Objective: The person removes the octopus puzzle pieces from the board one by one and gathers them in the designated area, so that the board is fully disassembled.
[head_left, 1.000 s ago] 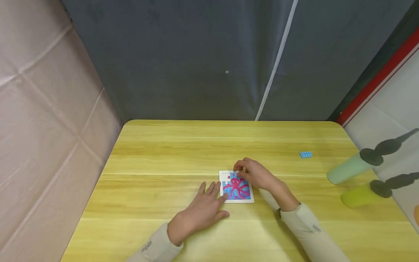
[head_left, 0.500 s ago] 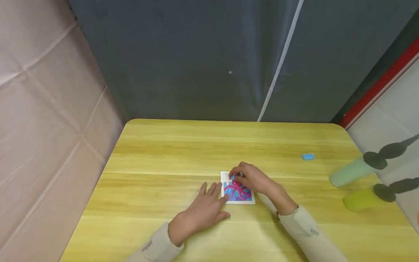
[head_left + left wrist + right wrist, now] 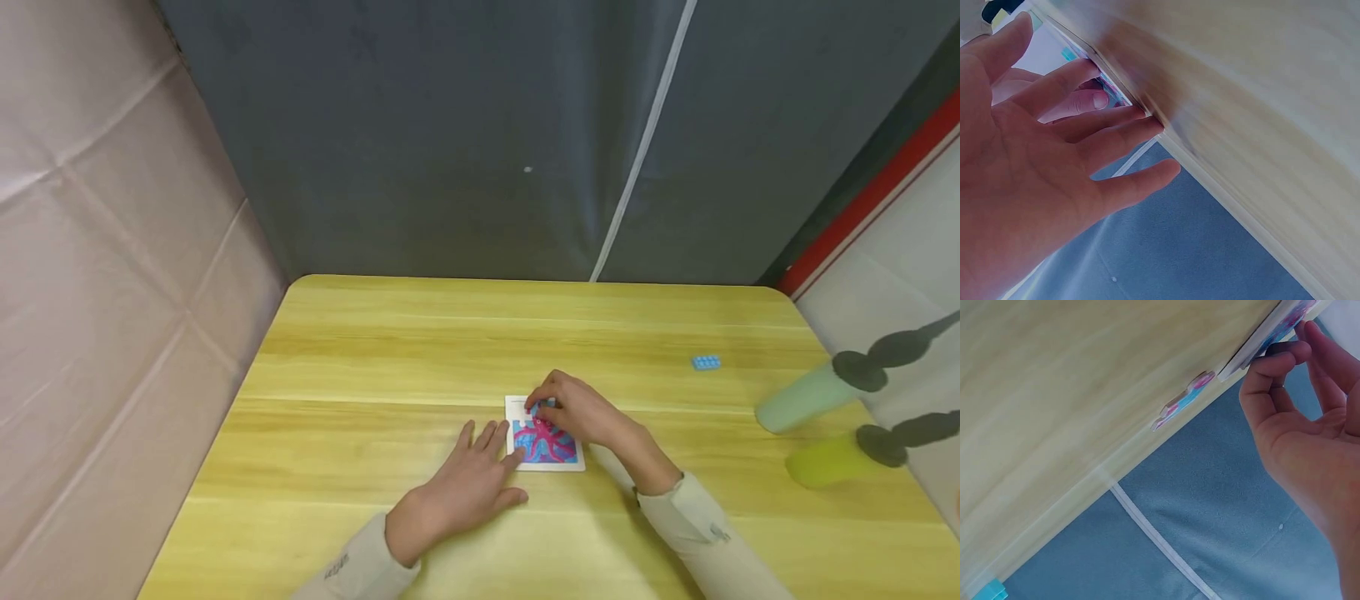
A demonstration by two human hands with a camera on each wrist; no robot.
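Note:
A square jigsaw puzzle (image 3: 546,450) with a pink octopus on blue lies in a white frame (image 3: 551,467) on the table. Bare white shows at its upper left corner. My left hand (image 3: 461,483) lies flat with fingers spread, fingertips at the frame's left edge and the index finger over its lower left. With curled fingers, my right hand (image 3: 585,410) pinches a blue and pink puzzle piece (image 3: 535,407) at the puzzle's top, largely hidden by those fingers. A loose puzzle piece (image 3: 1182,403) lies on the table beside the frame in the right wrist view.
A small light blue toy brick (image 3: 706,362) lies toward the back right of the wooden table (image 3: 360,350). At the right edge stand a pale green cylinder (image 3: 798,396) and a yellow-green one (image 3: 821,462), both dark-topped. Behind the table hangs a grey curtain (image 3: 420,150).
My right hand has shifted slightly left over the puzzle's top, its fingers now closer together there. My left hand keeps its place at the frame. The head view has tilted a little.

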